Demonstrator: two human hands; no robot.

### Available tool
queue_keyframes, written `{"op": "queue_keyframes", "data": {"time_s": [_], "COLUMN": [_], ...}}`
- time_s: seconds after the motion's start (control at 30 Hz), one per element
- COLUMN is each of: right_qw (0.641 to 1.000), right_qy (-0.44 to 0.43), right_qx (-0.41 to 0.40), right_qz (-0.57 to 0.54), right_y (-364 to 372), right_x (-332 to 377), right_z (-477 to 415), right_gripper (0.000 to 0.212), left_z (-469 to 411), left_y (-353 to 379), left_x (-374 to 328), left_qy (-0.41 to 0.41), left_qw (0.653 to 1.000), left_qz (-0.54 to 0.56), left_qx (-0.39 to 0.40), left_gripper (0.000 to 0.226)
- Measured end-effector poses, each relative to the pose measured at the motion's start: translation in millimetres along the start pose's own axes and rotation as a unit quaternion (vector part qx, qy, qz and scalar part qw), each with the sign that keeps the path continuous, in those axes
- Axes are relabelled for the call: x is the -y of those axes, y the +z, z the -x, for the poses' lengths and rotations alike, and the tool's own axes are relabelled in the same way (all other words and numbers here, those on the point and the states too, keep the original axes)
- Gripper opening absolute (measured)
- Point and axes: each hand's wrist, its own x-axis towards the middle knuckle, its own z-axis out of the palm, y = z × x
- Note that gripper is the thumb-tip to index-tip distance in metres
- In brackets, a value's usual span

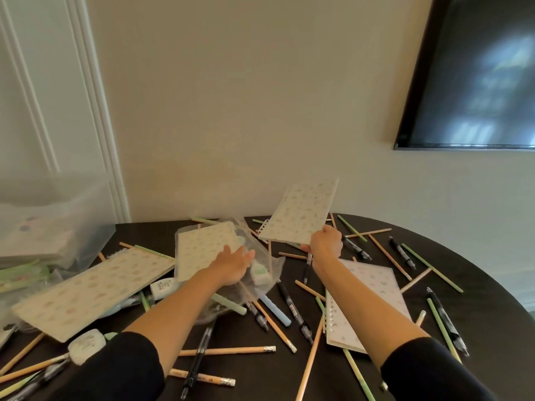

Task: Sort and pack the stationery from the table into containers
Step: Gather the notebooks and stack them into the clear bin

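Now four patterned notebooks are showing. The right hand is gripping the first notebook by its corner, holding it tilted above the dark tabletop. The left hand is resting with stretched fingers on one clear plastic bag, which is holding the second notebook. The third notebook is lying flat at left, near one clear container. The fourth notebook is lying under the right forearm. Pencils and pens are lying scattered, too many for a sure count.
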Motion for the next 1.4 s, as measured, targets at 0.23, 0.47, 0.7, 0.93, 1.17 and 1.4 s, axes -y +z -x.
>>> {"op": "queue_keyframes", "data": {"time_s": [0.23,0.47,0.7,0.93,1.17,1.4], "right_qw": [0.974,0.952,0.913,0.932,0.951,0.941], "right_qy": [0.031,-0.026,0.028,-0.027,0.048,0.130], "right_qx": [0.085,0.267,0.230,0.357,0.257,0.293], "right_qz": [-0.209,-0.149,-0.335,-0.059,-0.164,-0.113], "right_y": [-19.9,-19.9,-42.9,-60.0,-73.8,-94.1], "right_x": [23.7,6.5,13.5,27.5,23.5,11.9], "right_z": [43.1,87.6,74.9,71.5,65.3,63.2], "right_gripper": [0.025,0.022,0.018,0.029,0.042,0.048], "left_z": [50.3,85.0,93.6,91.4,80.6,68.8], "left_y": [-20.5,-30.5,-58.7,-83.9,-77.5,-32.1], "left_x": [-44.7,-43.6,-2.4,7.4,31.6,51.1], "left_qy": [0.085,0.118,0.079,0.060,0.039,0.066], "left_qw": [0.960,0.867,0.868,0.919,0.982,0.959], "left_qz": [0.260,0.410,0.380,0.281,0.075,-0.271], "left_qx": [-0.065,-0.259,-0.311,-0.269,-0.168,-0.056], "left_gripper": [0.059,0.029,0.016,0.027,0.023,0.075]}}
